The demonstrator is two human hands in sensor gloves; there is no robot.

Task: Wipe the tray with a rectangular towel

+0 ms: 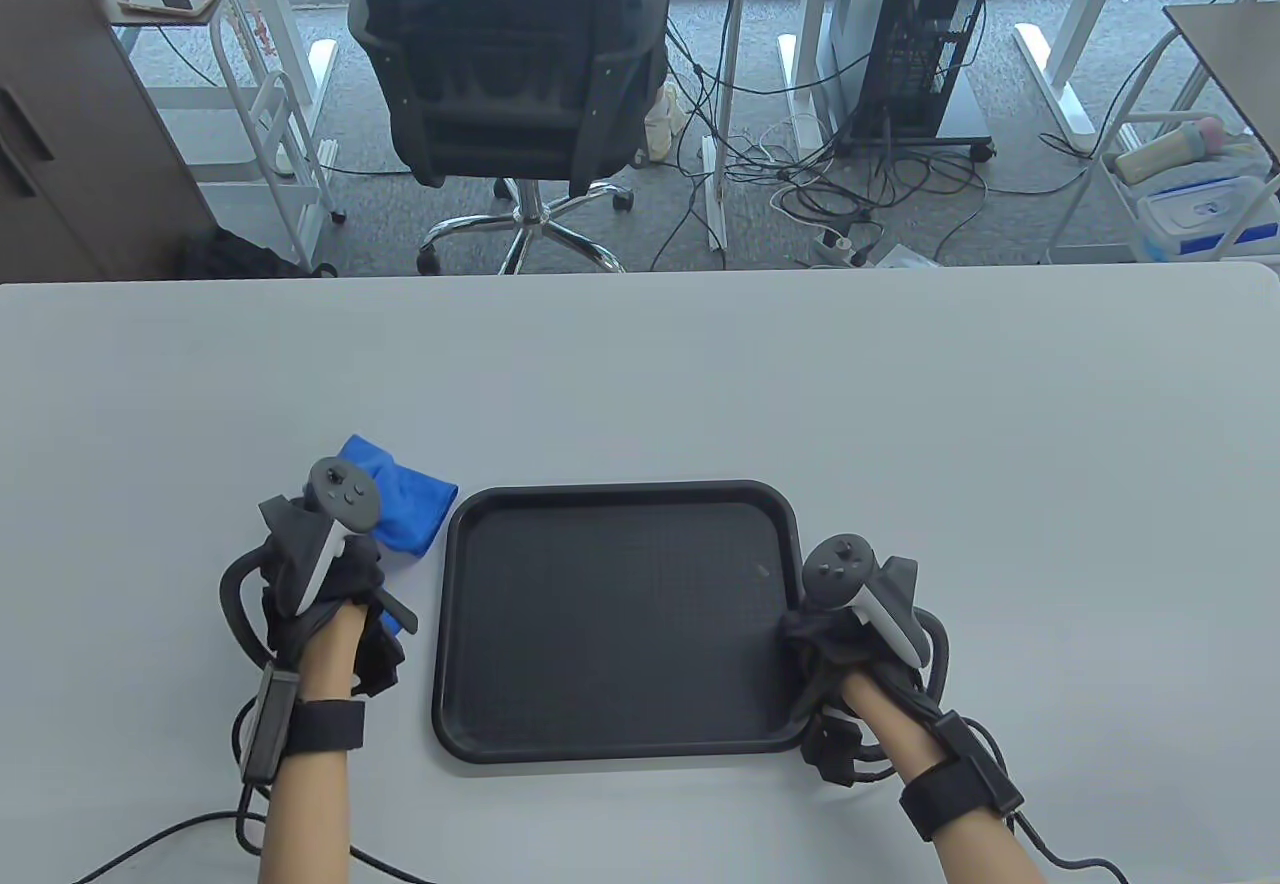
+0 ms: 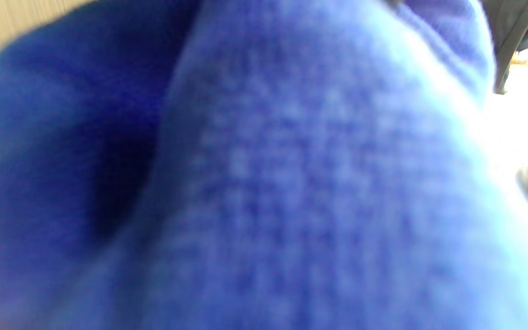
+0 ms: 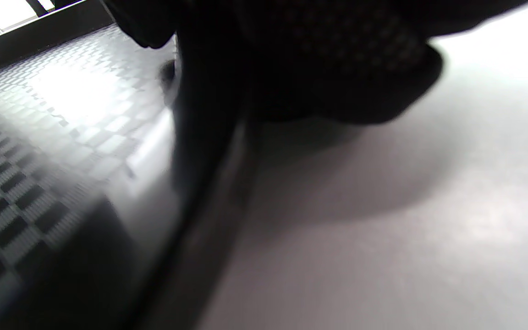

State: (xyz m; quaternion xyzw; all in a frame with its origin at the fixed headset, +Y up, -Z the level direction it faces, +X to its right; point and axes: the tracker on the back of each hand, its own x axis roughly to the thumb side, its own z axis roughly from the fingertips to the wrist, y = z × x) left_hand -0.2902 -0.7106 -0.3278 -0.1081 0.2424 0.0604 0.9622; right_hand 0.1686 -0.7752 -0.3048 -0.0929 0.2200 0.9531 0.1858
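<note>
A black rectangular tray (image 1: 620,614) lies on the grey table near the front edge. A blue towel (image 1: 405,504) lies bunched just left of the tray's far left corner. My left hand (image 1: 330,574) lies on the towel's near part and grips it; the towel fills the left wrist view (image 2: 291,183), very close and blurred. My right hand (image 1: 850,624) holds the tray's right rim. In the right wrist view its gloved fingers (image 3: 319,59) come down on the rim, with the tray's textured floor (image 3: 39,160) to the left.
The grey table (image 1: 900,404) stretches wide beyond and to the right of the tray. Glove cables (image 1: 200,824) trail off the front edge. An office chair (image 1: 510,54) and carts stand on the floor beyond the table.
</note>
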